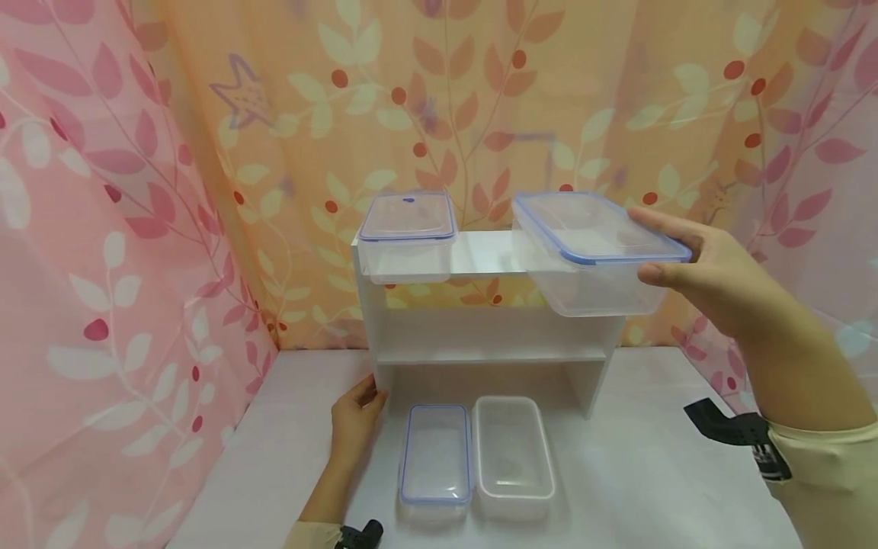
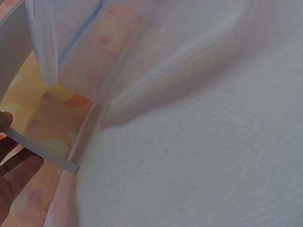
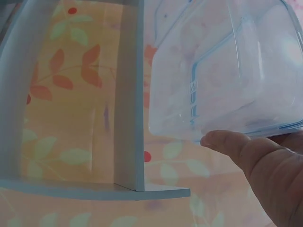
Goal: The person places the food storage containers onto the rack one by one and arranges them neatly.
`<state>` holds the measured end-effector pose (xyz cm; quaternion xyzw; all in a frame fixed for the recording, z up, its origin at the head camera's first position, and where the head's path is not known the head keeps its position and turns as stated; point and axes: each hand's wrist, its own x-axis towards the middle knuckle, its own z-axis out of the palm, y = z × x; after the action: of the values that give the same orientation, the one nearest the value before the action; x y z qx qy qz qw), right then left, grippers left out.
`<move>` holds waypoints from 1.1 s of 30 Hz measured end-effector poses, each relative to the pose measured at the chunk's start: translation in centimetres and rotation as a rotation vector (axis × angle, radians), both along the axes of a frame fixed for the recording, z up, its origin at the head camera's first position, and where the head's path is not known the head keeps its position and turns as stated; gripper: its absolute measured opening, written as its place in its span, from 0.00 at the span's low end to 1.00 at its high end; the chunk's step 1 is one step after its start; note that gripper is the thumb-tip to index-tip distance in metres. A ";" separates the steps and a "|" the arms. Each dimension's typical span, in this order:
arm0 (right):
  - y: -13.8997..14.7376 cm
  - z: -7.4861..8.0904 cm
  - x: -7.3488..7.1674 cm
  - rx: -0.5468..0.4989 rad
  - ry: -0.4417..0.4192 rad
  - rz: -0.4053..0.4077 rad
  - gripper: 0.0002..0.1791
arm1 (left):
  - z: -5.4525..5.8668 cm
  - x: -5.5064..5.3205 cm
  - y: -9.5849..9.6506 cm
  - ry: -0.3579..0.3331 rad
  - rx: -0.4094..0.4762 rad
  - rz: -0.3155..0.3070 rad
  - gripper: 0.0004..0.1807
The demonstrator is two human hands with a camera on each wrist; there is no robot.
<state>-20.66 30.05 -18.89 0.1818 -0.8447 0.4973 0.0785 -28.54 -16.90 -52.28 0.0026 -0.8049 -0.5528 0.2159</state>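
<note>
My right hand [image 1: 720, 274] grips a large clear food container [image 1: 597, 286] with a blue-rimmed lid by its right end, thumb and fingers spread along the side. The container is tilted at the right end of the white shelf unit [image 1: 490, 335]; in the right wrist view, a gap shows between the container [image 3: 213, 90] and the shelf board. Low on the left, my left hand [image 1: 355, 423] pinches the unit's side panel [image 2: 45, 152] between thumb and fingers. A smaller lidded container [image 1: 408, 255] sits on the left of the top board.
Two more clear containers lie on the white table [image 1: 638, 473] before the shelf: a blue-rimmed one [image 1: 436, 457] and a whitish-rimmed one [image 1: 514, 450], side by side. A patterned curtain [image 1: 309, 152] hangs behind and along both sides.
</note>
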 end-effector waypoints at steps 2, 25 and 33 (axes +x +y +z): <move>-0.3 0.2 -0.3 -0.012 -0.021 -0.001 0.40 | 0.0 -0.1 0.0 -0.007 -0.004 0.005 0.23; -1.7 1.3 -4.1 -0.040 -0.069 -0.035 0.42 | 0.8 0.5 0.0 -0.032 0.036 -0.045 0.24; -1.5 1.3 -5.9 -0.017 -0.106 -0.048 0.45 | 0.7 0.4 0.0 -0.029 0.035 -0.041 0.23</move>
<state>-26.53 28.54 -17.62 0.1344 -0.8475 0.5113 0.0471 -28.11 -16.86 -51.59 -0.0020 -0.7982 -0.5708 0.1928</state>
